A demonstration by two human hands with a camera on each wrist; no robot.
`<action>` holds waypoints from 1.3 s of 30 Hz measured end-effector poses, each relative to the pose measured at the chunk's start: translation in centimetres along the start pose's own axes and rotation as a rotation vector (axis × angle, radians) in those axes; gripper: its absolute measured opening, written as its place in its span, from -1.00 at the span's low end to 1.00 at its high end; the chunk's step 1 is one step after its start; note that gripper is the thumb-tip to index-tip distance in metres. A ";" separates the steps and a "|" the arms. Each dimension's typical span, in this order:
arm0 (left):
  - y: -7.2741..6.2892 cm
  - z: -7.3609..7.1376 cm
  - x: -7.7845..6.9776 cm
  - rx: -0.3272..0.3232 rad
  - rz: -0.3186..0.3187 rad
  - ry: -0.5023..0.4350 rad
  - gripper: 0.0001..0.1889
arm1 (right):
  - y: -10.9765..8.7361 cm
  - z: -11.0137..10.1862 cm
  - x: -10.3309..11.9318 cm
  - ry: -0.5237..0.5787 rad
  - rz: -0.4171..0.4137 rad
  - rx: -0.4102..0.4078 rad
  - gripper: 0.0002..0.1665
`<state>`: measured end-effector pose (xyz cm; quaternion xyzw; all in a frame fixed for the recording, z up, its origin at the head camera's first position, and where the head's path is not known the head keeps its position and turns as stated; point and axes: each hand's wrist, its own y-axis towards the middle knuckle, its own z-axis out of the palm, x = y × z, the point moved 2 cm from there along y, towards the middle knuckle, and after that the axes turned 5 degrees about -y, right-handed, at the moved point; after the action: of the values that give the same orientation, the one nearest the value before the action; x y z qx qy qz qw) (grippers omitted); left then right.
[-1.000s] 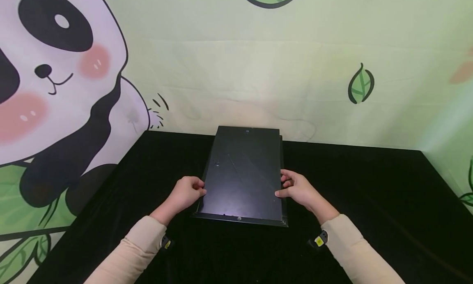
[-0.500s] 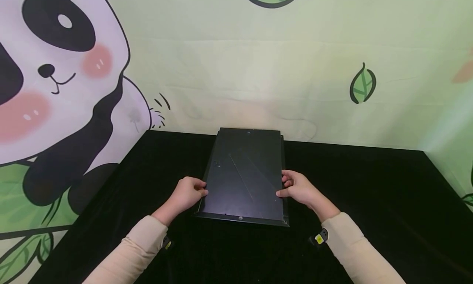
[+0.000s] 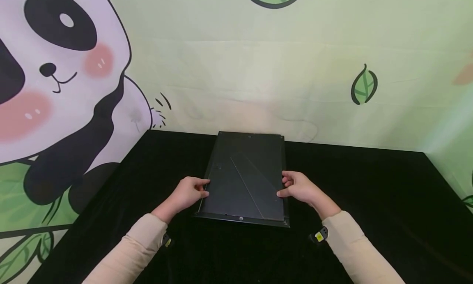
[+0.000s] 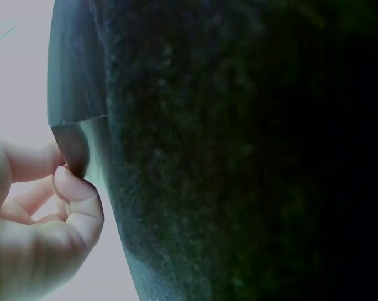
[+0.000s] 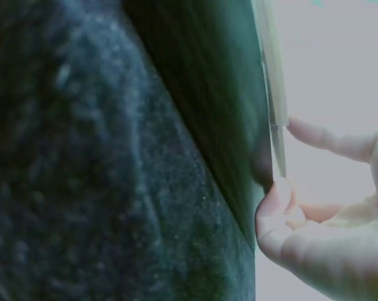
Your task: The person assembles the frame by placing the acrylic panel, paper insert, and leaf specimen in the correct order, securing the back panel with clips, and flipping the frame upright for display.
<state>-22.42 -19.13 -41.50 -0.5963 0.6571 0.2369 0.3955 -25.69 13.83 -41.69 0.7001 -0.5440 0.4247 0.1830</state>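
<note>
A flat black backing board (image 3: 244, 177) lies over a dark picture frame (image 3: 260, 221) in the middle of the table. A slanted line crosses the board's face, like the outline of a stand flap. My left hand (image 3: 187, 191) pinches the board's left edge between thumb and fingers; the left wrist view shows the fingertips meeting at that thin edge. On the opposite side, my right hand (image 3: 298, 188) holds the right edge, thumb on top and other fingers along the side. Whatever lies beneath the board is hidden.
Black cloth (image 3: 362, 210) covers the table. Behind it hangs a pale green backdrop (image 3: 318, 70) with a printed panda (image 3: 77, 123) and leaves. The frame's far end sits close to the table's back edge.
The far end of the board has come down toward the frame, and its glare has faded. Both hands keep their hold, the left fingers shifting slightly inward. The head view has drifted a little.
</note>
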 end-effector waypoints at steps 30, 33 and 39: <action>0.7 -0.4 0.5 0.056 -0.059 -0.067 -0.31 | 0.0 -0.8 0.7 -0.083 -0.005 0.045 -0.07; 0.6 -0.3 0.4 0.053 -0.054 -0.070 -0.32 | 0.0 -0.8 0.6 -0.089 -0.016 0.040 -0.12; 0.5 -0.3 0.4 0.048 -0.058 -0.076 -0.32 | 0.0 -0.6 0.6 -0.091 -0.030 0.014 -0.18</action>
<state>-23.00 -19.48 -41.72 -0.5960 0.6295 0.2320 0.4412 -25.89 13.90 -40.92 0.7281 -0.5382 0.3935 0.1597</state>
